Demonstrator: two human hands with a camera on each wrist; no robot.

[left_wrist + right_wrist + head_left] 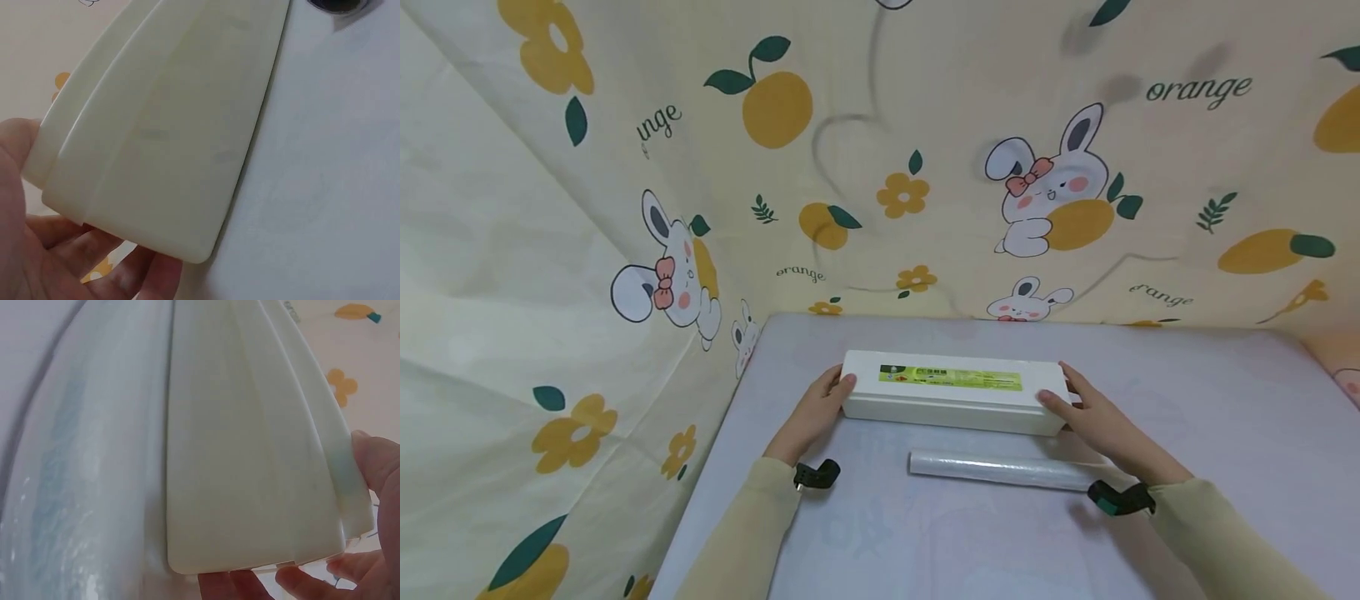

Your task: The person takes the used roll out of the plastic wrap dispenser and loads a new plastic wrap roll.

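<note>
A long white plastic box point(955, 419) with a green-and-yellow label point(951, 377) on its lid lies across the table. My left hand point(811, 414) grips its left end, thumb over the lid edge and fingers at the end face, as the left wrist view shows on the box's pale side point(169, 137). At the opposite end, my right hand point(1101, 425) holds the box with the thumb on top and fingertips along the lower end point(306, 584). Just in front lies a shiny roll of clear film point(1000, 469), its right end hidden behind the right wrist's camera.
The pale table point(865, 550) ends at the back against a curtain point(940, 100) printed with rabbits and oranges. More of that cloth point(550, 333) hangs along the left side. Black cameras sit on the left wrist point(817, 475) and right wrist point(1122, 498).
</note>
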